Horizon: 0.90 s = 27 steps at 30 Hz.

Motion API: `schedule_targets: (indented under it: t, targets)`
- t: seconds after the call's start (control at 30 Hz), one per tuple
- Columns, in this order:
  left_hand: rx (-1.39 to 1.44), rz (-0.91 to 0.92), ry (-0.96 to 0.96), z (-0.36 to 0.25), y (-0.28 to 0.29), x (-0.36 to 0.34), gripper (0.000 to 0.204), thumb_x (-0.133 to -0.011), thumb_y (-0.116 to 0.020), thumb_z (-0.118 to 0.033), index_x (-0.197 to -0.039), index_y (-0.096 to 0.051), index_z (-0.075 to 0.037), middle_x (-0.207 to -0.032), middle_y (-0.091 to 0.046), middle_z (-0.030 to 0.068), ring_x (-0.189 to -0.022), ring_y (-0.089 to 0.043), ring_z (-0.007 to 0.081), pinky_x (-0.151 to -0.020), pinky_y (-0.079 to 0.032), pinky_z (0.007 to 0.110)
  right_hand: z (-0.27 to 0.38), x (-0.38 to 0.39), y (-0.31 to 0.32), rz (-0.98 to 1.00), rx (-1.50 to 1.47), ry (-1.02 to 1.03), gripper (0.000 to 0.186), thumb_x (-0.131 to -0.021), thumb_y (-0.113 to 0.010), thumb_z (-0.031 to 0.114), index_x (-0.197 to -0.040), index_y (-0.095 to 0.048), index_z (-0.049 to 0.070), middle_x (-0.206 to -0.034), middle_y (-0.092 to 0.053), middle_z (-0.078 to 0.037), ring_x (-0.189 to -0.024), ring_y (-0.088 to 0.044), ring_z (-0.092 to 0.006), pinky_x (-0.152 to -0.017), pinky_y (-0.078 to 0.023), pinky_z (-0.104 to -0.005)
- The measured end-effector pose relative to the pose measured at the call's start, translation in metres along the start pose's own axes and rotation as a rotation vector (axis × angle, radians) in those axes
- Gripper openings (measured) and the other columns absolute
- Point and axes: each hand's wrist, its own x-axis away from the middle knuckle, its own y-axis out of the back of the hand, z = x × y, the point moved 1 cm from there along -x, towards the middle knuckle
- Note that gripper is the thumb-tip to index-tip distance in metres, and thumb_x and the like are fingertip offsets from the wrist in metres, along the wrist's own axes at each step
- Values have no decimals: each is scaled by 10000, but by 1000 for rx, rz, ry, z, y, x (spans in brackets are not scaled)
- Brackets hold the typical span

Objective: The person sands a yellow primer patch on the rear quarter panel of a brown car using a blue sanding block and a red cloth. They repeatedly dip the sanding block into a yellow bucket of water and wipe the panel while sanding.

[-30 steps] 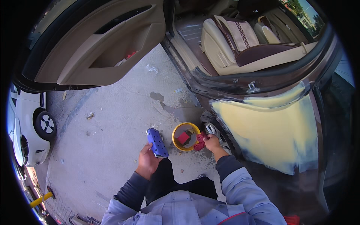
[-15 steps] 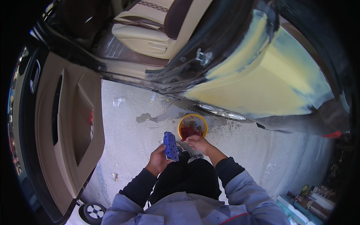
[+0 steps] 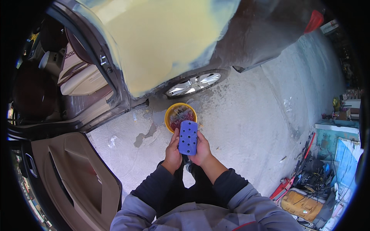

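Note:
A blue sanding block [image 3: 188,138], dotted with dark holes, is held upright between my two hands. My left hand [image 3: 173,152] grips its left edge, the thumb lying along the side. From the right, my right hand [image 3: 202,148] closes on the opposite edge. Just beyond the block stands a yellow-rimmed bucket [image 3: 167,122] with water and a dark red cloth [image 3: 178,122] in it. The block overlaps the bucket's near rim in the picture; whether they touch I cannot tell.
Ahead is a car with a pale yellow patch [image 3: 154,42] on its rear side, above a wheel [image 3: 196,83]. Its open door [image 3: 77,173] stands at my left. Car parts [image 3: 302,204], a red bar-shaped tool [image 3: 282,188] and a blue cabinet [image 3: 327,144] are at the right.
My view has turned right toward the rear wheel. My right hand has left the red cloth at the bucket and taken hold of the block, which now faces up between both hands.

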Motion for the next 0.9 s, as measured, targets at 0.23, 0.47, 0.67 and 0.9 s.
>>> schedule_targets:
  t: [0.23, 0.47, 0.67, 0.9]
  targets:
    - [-968, 101, -96, 67, 83, -54, 614, -1076, -577, -104, -1669, -419, -93, -1639, -467, 182, -1460, -528, 288, -1182, -429, 345, 5, -33, 90, 39, -82, 78, 511, -1148, -489, 432, -1489, -573, 61, -1329, -718, -117, -1144, -721, -276, -1012, -579, -455]
    - [-1995, 107, -92, 128, 194, -200, 644, -926, -754, -381, -1516, -644, -148, -1633, -466, 287, -1457, -498, 484, -1221, -396, 519, -32, -141, 195, -297, 115, 257, 638, -1139, -550, 368, -1690, -377, 98, -1444, -633, -88, -1264, -616, -162, -1080, -487, -348]
    - [-2142, 625, -12, 197, 238, -294, 928, -900, -770, -513, -1687, -397, -192, -1701, -381, 233, -1545, -320, 529, -1272, -289, 591, -56, -142, 284, -404, 168, 305, 673, -1129, -590, 349, -1700, -362, 76, -1439, -628, -81, -1232, -608, -150, -1085, -465, -311]
    - [-1890, 613, 374, 162, 250, -309, 657, -901, -793, -547, -1199, -748, 37, -1157, -769, 242, -1124, -726, 393, -1009, -552, 443, -73, -104, 263, -517, 94, 278, 640, -1115, -610, 335, -1667, -431, 66, -1533, -593, -108, -1356, -568, -198, -1154, -431, -332]
